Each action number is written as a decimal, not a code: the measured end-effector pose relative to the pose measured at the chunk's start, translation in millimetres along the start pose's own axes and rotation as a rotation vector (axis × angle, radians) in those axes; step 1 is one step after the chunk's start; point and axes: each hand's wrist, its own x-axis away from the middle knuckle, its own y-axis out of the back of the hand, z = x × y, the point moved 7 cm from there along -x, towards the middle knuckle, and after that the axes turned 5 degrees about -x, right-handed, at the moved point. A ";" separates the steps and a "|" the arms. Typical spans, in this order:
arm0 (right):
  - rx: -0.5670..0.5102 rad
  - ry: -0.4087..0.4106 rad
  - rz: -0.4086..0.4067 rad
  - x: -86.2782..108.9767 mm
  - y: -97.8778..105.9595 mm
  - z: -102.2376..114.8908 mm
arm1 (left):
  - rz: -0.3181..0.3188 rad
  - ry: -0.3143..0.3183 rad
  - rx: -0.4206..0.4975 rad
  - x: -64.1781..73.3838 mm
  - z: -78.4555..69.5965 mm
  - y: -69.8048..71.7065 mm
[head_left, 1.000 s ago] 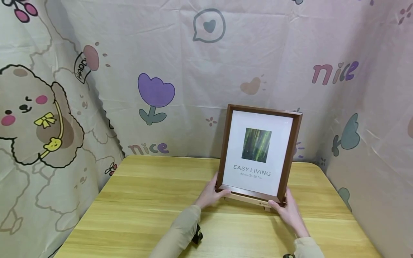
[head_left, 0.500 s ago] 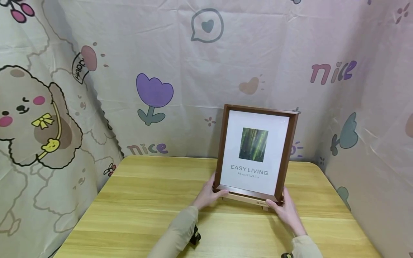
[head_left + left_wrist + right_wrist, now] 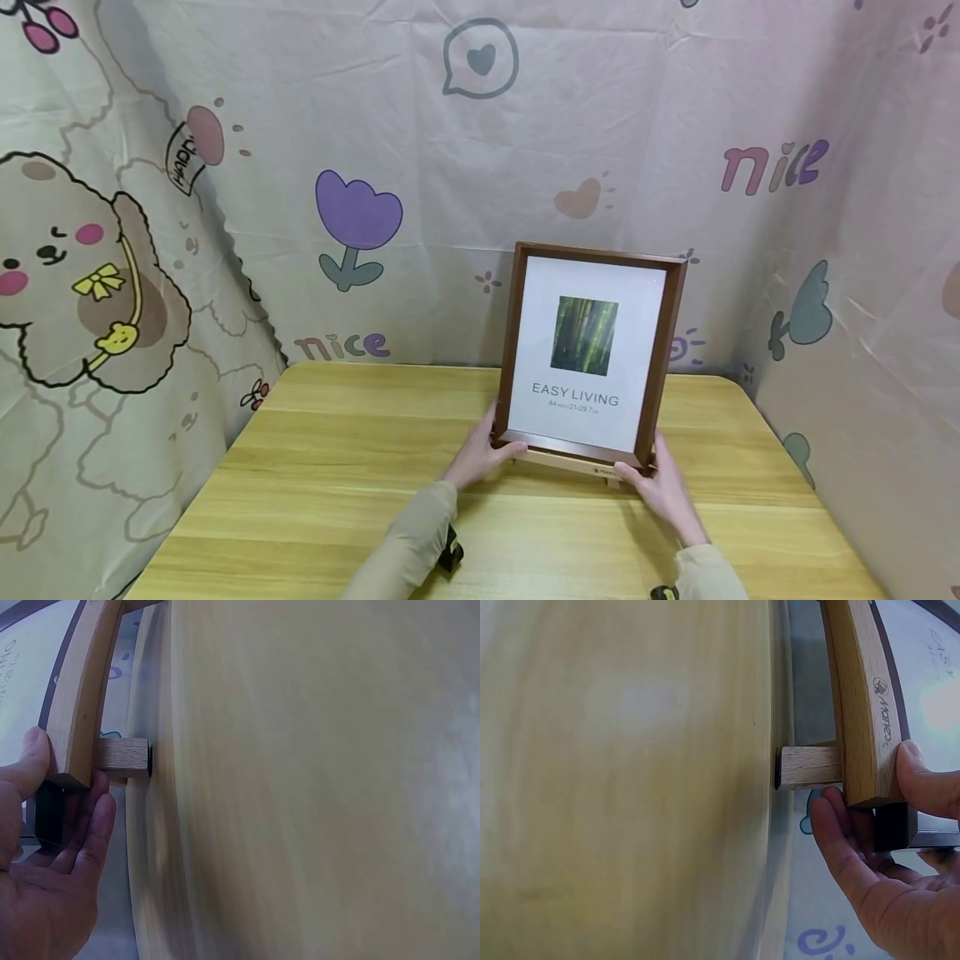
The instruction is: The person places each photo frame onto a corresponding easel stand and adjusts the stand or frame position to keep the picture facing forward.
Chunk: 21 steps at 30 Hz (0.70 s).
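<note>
A brown-rimmed picture frame (image 3: 585,333) stands tilted back on a pale wooden easel, with its ledge (image 3: 570,464) under the bottom edge. The print reads "EASY LIVING". My left hand (image 3: 480,450) grips the lower left corner of frame and ledge together; in the left wrist view, the thumb lies in front and the fingers (image 3: 96,840) curl behind. My right hand (image 3: 667,492) grips the lower right corner the same way, its thumb (image 3: 926,784) over the front. Short wooden feet (image 3: 810,766) show below the ledge. Most of the easel is hidden behind the frame.
The wooden table (image 3: 337,467) extends to both sides of the frame. A patterned cloth (image 3: 450,167) hangs behind its far edge and along both sides. Dark straps (image 3: 450,552) sit by the sleeves.
Frame, easel and both hands have shifted slightly left, a little more than the background has. Both hands keep hold of the lower corners.
</note>
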 end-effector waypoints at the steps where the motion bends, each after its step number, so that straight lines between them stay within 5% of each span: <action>1: -0.002 0.001 0.001 -0.3 -0.3 0.1 | -0.003 -0.001 0.000 0.3 0.1 0.4; 21: -0.005 -0.003 0.012 -1.9 -8.0 6.2 | -0.030 0.023 -0.026 8.1 5.8 6.7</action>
